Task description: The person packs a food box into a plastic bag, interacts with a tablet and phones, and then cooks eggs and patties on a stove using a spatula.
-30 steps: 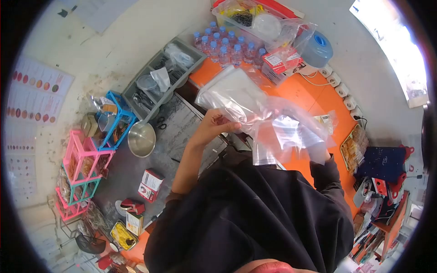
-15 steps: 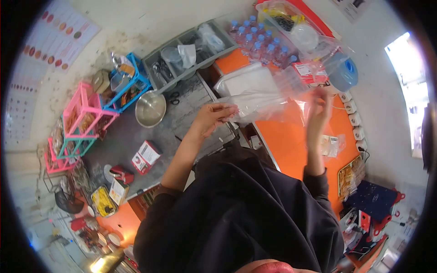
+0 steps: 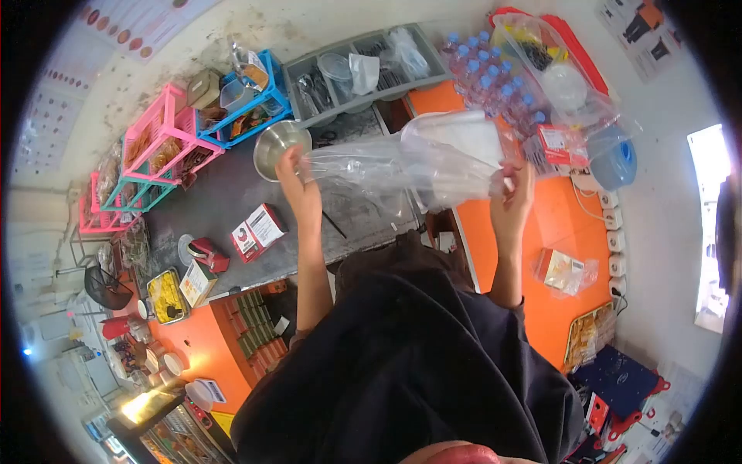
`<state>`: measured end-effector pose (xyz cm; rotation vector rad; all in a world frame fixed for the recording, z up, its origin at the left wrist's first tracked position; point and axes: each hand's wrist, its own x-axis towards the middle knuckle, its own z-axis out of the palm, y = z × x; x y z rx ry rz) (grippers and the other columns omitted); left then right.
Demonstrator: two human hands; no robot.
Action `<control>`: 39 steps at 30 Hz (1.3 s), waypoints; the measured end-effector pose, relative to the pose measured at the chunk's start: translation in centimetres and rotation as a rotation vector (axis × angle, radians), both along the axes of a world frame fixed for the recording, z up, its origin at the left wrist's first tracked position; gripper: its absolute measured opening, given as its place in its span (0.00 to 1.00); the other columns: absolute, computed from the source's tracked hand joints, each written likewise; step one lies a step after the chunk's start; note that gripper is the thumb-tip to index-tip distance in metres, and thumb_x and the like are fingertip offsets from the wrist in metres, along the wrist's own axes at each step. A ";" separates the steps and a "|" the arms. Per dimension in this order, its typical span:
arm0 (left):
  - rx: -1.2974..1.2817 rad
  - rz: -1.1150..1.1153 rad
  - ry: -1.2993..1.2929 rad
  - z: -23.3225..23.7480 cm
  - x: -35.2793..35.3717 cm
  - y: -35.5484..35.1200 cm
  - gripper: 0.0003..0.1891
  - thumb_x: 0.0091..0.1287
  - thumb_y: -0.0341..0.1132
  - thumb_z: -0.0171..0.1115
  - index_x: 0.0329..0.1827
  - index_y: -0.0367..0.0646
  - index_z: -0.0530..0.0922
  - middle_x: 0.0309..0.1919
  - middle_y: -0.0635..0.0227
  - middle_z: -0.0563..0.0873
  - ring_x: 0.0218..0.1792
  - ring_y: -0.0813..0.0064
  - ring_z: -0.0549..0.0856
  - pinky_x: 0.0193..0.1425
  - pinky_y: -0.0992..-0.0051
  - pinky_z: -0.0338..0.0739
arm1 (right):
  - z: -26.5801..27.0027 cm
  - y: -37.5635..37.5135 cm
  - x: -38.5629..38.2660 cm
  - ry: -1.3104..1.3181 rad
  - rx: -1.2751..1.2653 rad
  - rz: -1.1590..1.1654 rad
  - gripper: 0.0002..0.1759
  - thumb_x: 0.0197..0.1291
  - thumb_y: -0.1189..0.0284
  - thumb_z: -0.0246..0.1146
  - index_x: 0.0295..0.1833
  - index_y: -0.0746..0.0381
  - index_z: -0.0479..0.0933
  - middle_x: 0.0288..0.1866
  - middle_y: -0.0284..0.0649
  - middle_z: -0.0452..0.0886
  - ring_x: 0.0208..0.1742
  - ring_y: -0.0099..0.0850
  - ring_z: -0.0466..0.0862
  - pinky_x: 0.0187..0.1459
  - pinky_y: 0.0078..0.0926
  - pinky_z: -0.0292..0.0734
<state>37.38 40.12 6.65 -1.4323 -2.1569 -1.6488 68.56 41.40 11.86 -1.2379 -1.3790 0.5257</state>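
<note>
A clear plastic bag [image 3: 379, 168] is stretched sideways between my two hands, above the dark counter and a stack of white sheets [image 3: 464, 143]. My left hand [image 3: 300, 182] pinches its left end, just in front of a steel bowl [image 3: 270, 151]. At the other end my right hand [image 3: 512, 197] has its fingers closed on the plastic, over the orange counter [image 3: 495, 240]. Through the film the sheets' edges show faintly.
A grey divided cutlery tray [image 3: 313, 120] runs along the back wall. Bottles [image 3: 491, 81] and a clear bin stand at the back right, near a blue jug [image 3: 612, 157]. A red-white box [image 3: 259, 232] lies on the dark counter, left of a thin black stick [image 3: 335, 225].
My left hand has moved left and my right hand slightly left and down, drawing the bag out lengthwise. The camera view has shifted too.
</note>
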 end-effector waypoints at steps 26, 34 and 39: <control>-0.205 -0.399 -0.981 -3.6 -4.8 -25.6 0.16 0.49 0.20 0.51 0.41 0.46 0.72 0.37 0.62 0.75 0.37 0.66 0.77 0.45 0.71 0.70 | -10.0 -5.1 -14.0 0.564 -1.318 1.082 0.17 0.52 0.80 0.52 0.49 0.60 0.71 0.32 0.35 0.74 0.31 0.25 0.74 0.32 0.18 0.69; -0.445 -0.560 -1.050 -10.0 -15.8 -30.6 0.10 0.51 0.27 0.55 0.36 0.45 0.80 0.40 0.62 0.75 0.42 0.71 0.76 0.47 0.72 0.72 | -8.4 -4.7 -24.2 -0.182 -0.993 1.374 0.40 0.49 0.68 0.63 0.69 0.45 0.56 0.25 0.37 0.70 0.26 0.30 0.73 0.28 0.23 0.69; -0.811 0.080 -0.112 -8.5 -16.0 -26.9 0.14 0.52 0.30 0.64 0.43 0.45 0.80 0.52 0.50 0.67 0.44 0.53 0.79 0.52 0.62 0.73 | -10.1 -9.1 -27.8 -1.130 -0.579 0.860 0.37 0.43 0.70 0.70 0.63 0.50 0.68 0.47 0.53 0.71 0.50 0.55 0.72 0.49 0.36 0.74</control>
